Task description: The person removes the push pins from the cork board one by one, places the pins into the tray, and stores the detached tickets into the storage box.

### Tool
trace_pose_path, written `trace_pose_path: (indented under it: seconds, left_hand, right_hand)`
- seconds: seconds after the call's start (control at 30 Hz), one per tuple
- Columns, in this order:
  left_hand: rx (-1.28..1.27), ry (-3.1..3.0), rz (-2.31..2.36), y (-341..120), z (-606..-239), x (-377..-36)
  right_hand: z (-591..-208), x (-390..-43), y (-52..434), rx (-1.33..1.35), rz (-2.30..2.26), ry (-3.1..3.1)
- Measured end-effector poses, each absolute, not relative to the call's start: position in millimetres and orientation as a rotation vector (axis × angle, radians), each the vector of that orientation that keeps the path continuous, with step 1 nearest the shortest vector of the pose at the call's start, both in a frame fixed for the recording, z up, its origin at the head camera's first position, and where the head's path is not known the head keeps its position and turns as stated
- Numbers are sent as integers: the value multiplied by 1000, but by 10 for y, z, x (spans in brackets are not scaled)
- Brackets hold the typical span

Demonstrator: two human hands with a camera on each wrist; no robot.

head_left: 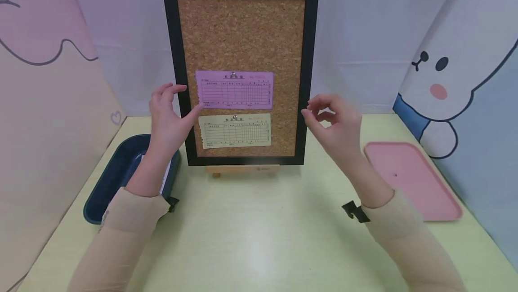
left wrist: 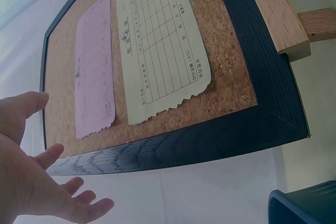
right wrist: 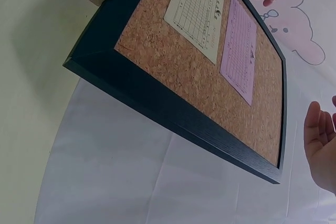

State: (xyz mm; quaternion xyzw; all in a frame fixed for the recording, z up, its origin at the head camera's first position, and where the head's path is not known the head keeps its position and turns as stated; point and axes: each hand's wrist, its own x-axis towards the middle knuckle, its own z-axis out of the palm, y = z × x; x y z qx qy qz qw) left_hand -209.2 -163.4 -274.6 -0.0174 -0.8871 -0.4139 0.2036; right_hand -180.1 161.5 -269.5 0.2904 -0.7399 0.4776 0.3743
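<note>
A cork board [head_left: 241, 31] stands propped on a small wooden easel [head_left: 242, 170] at the back of the tabletop [head_left: 259, 238], with a pink slip [head_left: 234, 90] pinned above a cream slip [head_left: 235, 131]. The left hand [head_left: 167, 117] hovers spread at the frame's left edge, apparently touching nothing. The right hand [head_left: 333, 123] hangs loosely curled off the right edge, its grip empty. Both slips look already fixed; reaching for another would call for the dark blue tray [head_left: 117, 170].
</note>
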Motion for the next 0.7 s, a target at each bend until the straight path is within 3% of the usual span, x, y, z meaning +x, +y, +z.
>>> trace_pose_path:
  seconds: [0.7]
  left_hand:
    - [-59, -2447, -1165, -1542, -2633, -2367]
  right_hand:
    - [-2642, -2277, 1182, 815, 1134, -2020]
